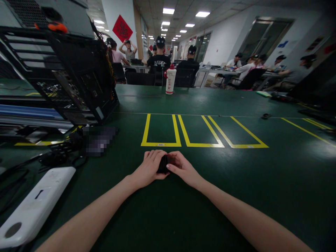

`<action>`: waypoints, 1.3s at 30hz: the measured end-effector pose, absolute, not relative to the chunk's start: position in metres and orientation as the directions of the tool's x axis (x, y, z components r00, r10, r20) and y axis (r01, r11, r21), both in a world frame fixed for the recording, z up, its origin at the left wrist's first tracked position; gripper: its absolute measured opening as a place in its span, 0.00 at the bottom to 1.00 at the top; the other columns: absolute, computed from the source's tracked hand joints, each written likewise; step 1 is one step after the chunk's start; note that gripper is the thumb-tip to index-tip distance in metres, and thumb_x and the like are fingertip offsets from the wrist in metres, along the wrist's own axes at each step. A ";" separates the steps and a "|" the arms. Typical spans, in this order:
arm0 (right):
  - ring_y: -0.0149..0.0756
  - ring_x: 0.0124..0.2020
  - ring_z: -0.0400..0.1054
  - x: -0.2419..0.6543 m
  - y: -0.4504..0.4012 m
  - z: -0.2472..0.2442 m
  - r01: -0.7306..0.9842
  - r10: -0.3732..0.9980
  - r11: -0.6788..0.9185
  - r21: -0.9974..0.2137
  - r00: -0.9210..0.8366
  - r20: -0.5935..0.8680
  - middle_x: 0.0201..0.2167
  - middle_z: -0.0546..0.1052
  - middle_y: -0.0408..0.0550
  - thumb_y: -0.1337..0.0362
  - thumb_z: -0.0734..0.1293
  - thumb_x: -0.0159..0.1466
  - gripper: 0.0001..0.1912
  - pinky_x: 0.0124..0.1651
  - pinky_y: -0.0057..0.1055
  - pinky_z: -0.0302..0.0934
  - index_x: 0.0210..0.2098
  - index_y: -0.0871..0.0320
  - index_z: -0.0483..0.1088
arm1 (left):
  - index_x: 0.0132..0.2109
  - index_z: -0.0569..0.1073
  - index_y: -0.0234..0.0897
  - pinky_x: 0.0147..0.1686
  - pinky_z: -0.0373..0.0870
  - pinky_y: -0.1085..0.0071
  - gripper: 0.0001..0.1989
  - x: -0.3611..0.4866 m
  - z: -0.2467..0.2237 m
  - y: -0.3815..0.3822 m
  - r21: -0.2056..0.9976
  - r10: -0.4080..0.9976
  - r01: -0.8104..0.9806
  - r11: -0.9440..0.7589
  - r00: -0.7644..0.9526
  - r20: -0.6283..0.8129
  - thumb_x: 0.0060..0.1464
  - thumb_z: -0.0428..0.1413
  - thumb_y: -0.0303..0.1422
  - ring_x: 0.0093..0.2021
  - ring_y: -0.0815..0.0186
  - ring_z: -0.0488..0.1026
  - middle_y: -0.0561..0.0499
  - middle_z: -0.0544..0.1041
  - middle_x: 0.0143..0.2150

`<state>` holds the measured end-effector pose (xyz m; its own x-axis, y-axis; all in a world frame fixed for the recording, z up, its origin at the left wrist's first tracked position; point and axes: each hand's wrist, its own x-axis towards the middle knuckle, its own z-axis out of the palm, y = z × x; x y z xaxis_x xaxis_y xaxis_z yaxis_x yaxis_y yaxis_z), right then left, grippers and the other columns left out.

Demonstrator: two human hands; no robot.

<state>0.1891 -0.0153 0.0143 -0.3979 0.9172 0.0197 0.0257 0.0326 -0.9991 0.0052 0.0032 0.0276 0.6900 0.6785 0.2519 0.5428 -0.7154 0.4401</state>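
Just in front of the yellow tape outlines, my left hand [150, 168] is closed around a small black object [163, 164]. Fingers cover most of it, so its kind does not show. My right hand [183, 168] comes in from the other side, fingers curled, with its thumb and fingertips at the object's right edge. Both hands are low over the green table [168, 213].
To the left stands an open black computer case [78, 80], with cables and a white oblong device [36, 206] nearer me. A white bottle with a red lid [170, 81] stands at the back. Yellow tape [161, 144] marks rectangles. Several people sit at farther tables.
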 end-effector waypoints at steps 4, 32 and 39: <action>0.36 0.48 0.63 0.190 -0.017 0.016 0.040 0.893 0.029 -0.999 -0.449 0.007 0.45 0.66 0.46 0.66 0.64 0.58 0.15 0.50 0.40 0.61 0.44 0.55 0.59 | 0.53 0.53 0.39 0.48 0.57 0.58 0.28 0.005 0.026 0.004 0.435 0.683 0.551 -0.713 0.686 0.251 0.48 0.57 0.34 0.50 0.56 0.62 0.44 0.64 0.51; 0.36 0.49 0.63 0.189 -0.019 0.014 -0.011 0.895 0.047 -0.999 -0.444 0.047 0.46 0.65 0.46 0.69 0.66 0.56 0.16 0.53 0.41 0.58 0.42 0.55 0.58 | 0.54 0.54 0.39 0.49 0.55 0.57 0.29 0.004 0.026 0.003 0.453 0.694 0.556 -0.697 0.683 0.230 0.47 0.58 0.33 0.51 0.55 0.61 0.44 0.63 0.51; 0.35 0.42 0.66 0.187 -0.020 0.016 -0.006 0.912 0.045 -0.999 -0.408 0.044 0.41 0.66 0.45 0.63 0.63 0.59 0.09 0.43 0.37 0.65 0.39 0.54 0.59 | 0.54 0.53 0.38 0.50 0.55 0.57 0.28 0.004 0.027 0.003 0.447 0.682 0.546 -0.709 0.691 0.239 0.49 0.56 0.35 0.52 0.56 0.61 0.44 0.63 0.52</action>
<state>0.1874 -0.0198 0.0159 -0.4077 0.9121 0.0435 -0.0056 0.0452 -0.9990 0.0043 0.0030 0.0275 0.6910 0.6822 0.2391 0.5456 -0.7092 0.4465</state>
